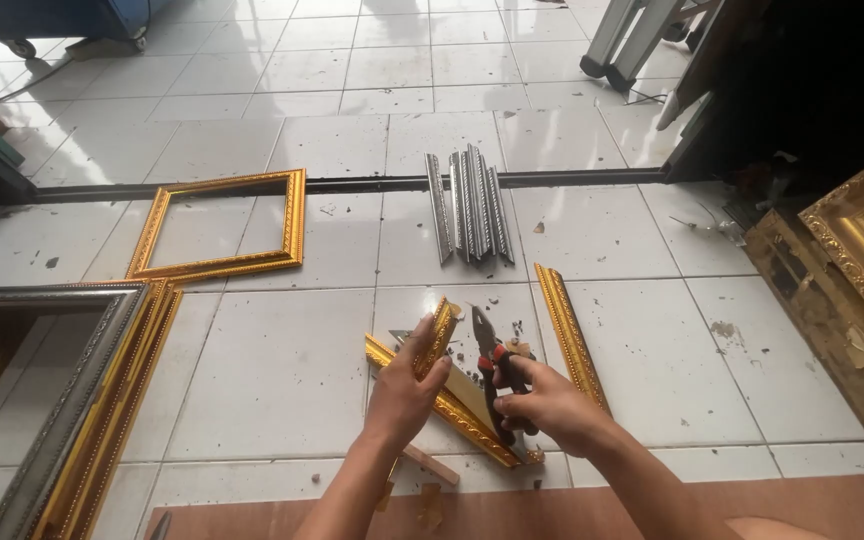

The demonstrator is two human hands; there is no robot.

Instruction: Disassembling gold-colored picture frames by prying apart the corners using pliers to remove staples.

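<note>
Partly hidden pliers [493, 362], gold moulding [436, 338], hands

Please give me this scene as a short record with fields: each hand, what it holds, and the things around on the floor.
left hand: grips a short gold moulding piece
right hand: holds pliers, tip pointing away
under the hands: gold frame corner lying on the tiled floor
beside the right hand: loose gold moulding strip
farther away: silver moulding strips, finished gold frame
left edge: stacked frames
</note>
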